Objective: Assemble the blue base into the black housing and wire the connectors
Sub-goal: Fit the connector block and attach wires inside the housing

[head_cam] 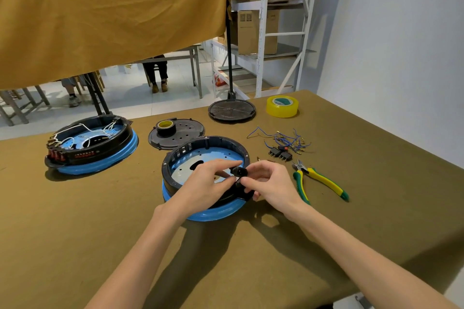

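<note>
A black ring housing sits on a blue base in the middle of the olive table. Both my hands meet over its near right rim. My left hand pinches a small black connector between thumb and fingers. My right hand has its fingers curled round the same connector from the right. Loose blue wires with brass terminals and black switch blocks lie to the right of the housing.
A second, wired housing on a blue base stands at the left. Behind are a black lid with a tape roll on it, another black disc and yellow tape. Green-yellow pliers lie at the right.
</note>
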Demonstrator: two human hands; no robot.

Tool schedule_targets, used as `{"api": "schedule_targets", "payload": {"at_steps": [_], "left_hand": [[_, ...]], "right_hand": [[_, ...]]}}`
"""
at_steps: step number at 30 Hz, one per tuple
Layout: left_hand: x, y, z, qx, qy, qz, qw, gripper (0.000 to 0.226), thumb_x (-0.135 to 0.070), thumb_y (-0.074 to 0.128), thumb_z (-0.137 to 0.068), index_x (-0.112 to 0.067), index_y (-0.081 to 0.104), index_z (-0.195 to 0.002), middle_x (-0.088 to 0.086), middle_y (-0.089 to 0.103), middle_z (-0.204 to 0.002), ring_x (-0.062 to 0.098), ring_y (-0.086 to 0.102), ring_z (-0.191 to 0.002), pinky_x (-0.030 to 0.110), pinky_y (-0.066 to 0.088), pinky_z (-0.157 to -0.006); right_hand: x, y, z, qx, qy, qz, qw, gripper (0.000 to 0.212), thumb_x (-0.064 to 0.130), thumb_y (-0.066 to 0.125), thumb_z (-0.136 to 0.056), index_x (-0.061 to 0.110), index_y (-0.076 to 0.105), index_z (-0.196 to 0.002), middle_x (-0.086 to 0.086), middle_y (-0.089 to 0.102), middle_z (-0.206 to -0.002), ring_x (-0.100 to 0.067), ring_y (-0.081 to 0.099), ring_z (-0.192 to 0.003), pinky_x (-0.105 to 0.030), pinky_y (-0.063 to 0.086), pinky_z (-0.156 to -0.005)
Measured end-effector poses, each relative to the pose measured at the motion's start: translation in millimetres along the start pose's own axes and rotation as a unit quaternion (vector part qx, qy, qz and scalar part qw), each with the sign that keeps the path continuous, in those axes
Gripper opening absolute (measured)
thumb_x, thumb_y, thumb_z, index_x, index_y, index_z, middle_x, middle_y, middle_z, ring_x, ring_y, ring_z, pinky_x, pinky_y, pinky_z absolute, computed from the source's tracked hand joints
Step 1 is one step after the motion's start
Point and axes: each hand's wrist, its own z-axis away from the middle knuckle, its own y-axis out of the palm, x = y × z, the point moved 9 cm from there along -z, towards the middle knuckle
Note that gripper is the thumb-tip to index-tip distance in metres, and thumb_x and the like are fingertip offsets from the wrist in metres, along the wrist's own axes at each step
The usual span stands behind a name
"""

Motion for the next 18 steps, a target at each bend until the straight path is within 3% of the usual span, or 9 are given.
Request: {"api": "schedule_targets", "payload": {"at_steps": [4, 8, 15, 18], "left_hand": [[8.2, 4.8, -0.7, 0.032, -0.021, 0.003, 0.999, 0.044, -0.026, 0.051, -0.105, -0.039, 0.052, -0.148, -0.015, 0.057, -0.146, -0.002, 0.054, -0.125, 0.036, 0.048, -0.110], [14.4, 5.3, 2.7, 0.037, -0.032, -0.011, 0.999, 0.043, -0.030, 0.048, -0.106, -0.044, 0.051, -0.147, -0.019, 0.054, -0.148, -0.003, 0.049, -0.128, 0.038, 0.047, -0.111], [11.0, 10.4, 6.7, 0.071, -0.031, -0.047, 0.996, 0.043, -0.034, 0.042, -0.108, -0.050, 0.045, -0.147, -0.020, 0.051, -0.151, 0.007, 0.049, -0.135, 0.046, 0.050, -0.107], [9.9, 9.0, 9.0, 0.060, -0.032, -0.057, 0.996, 0.043, -0.036, 0.041, -0.108, -0.052, 0.045, -0.147, -0.019, 0.054, -0.149, 0.016, 0.058, -0.127, 0.050, 0.054, -0.100]], "right_hand": [[-1.7, -2.5, -4.0, -0.005, -0.008, -0.009, 1.000, 0.025, 0.003, 0.079, -0.086, 0.010, 0.070, -0.108, -0.003, 0.078, -0.089, -0.020, 0.077, -0.076, -0.024, 0.060, -0.061], [-0.8, -3.5, -10.0, 0.005, -0.013, -0.019, 1.000, 0.026, -0.002, 0.077, -0.086, 0.008, 0.071, -0.109, -0.005, 0.078, -0.087, -0.022, 0.077, -0.075, -0.025, 0.061, -0.063], [-10.4, -4.2, -13.9, 0.023, 0.043, -0.054, 0.997, 0.029, -0.007, 0.072, -0.089, 0.008, 0.073, -0.113, -0.010, 0.079, -0.090, -0.024, 0.078, -0.081, -0.028, 0.063, -0.068], [-13.2, -2.9, -14.1, 0.033, 0.062, -0.073, 0.995, 0.031, -0.008, 0.071, -0.089, 0.008, 0.072, -0.115, -0.013, 0.079, -0.094, -0.025, 0.078, -0.084, -0.032, 0.064, -0.073]]}}
